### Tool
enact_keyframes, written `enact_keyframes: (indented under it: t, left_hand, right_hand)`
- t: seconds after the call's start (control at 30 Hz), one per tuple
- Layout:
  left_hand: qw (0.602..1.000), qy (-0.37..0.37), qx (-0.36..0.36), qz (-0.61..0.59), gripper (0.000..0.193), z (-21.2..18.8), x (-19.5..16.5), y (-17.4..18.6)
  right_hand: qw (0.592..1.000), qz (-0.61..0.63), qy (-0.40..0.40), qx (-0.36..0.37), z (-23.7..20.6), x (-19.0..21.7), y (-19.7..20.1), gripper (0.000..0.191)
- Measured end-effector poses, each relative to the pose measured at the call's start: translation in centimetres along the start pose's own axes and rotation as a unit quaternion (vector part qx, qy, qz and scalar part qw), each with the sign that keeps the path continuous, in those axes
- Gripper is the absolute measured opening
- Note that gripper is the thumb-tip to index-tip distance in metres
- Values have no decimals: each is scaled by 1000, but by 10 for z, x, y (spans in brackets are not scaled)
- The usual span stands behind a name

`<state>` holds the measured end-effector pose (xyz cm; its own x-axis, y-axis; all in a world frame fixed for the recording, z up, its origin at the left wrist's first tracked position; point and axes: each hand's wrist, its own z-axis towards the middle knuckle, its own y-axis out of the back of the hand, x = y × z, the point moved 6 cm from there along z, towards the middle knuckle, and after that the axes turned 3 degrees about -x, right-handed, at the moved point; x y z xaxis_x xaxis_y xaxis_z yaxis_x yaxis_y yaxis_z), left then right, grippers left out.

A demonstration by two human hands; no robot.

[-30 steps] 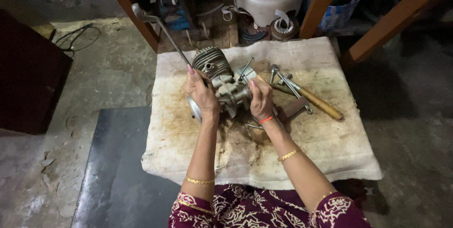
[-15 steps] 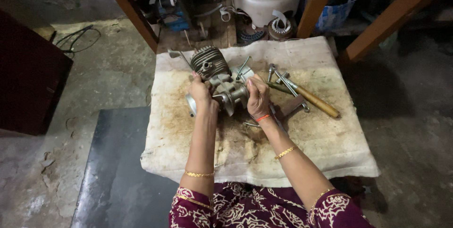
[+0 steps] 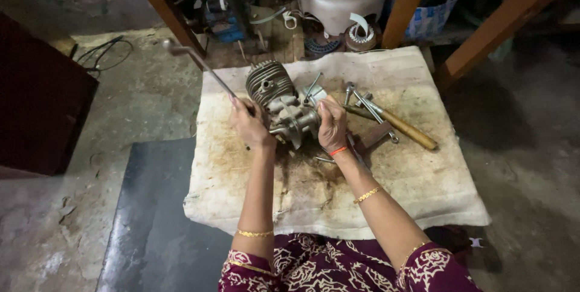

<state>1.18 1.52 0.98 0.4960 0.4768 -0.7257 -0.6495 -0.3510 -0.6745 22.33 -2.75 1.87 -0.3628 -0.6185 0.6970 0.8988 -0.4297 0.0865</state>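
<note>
**Inspector:** As the view stands, the small engine [image 3: 283, 101] sits near the middle of the stained cloth [image 3: 386, 195] on the tabletop, its finned cylinder pointing away from the person. What of the hands?

**Assistant:** The left hand [image 3: 249, 124] is clenched round a long metal rod [image 3: 199, 65] that runs up and to the left, past the cloth's edge. Its near end is hidden behind the hand, just beside the engine's left flank — whether it is seated on a fastener cannot be told.

**Inspector:** And the other?

**Assistant:** The right hand [image 3: 331, 126] is closed against the engine's right side, gripping the casing and bracing it.

**Inspector:** Progress?

**Assistant:** By judgement, partway. The cylinder is on the crankcase and the block looks largely whole, so most of the work on it seems left. Loose tools lie to the right — a wooden-handled hammer [image 3: 402, 127] and some spanners [image 3: 362, 98] — near the right hand but untouched.
</note>
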Motion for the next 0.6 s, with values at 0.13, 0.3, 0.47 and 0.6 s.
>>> enact_keyframes:
  t: [0.13, 0.3, 0.47, 0.6]
  left_hand:
    - [1000, 15, 10, -4, 42, -16, -4, -2]
    - [990, -94, 86, 60, 44, -34, -28, -13]
    - [994, -23, 101, -41, 35, -35, -27, -19]
    - [988, -25, 133, -81, 37, -36, -28, -24]
  right_hand:
    - [1000, -21, -13, 2, -2, -3, 3, 35]
    - [999, 5, -30, -15, -2, -4, 3, 32]
    - [1000, -18, -10, -2, -2, -1, 3, 31]
    - [1000, -1, -15, -4, -1, -1, 3, 32]
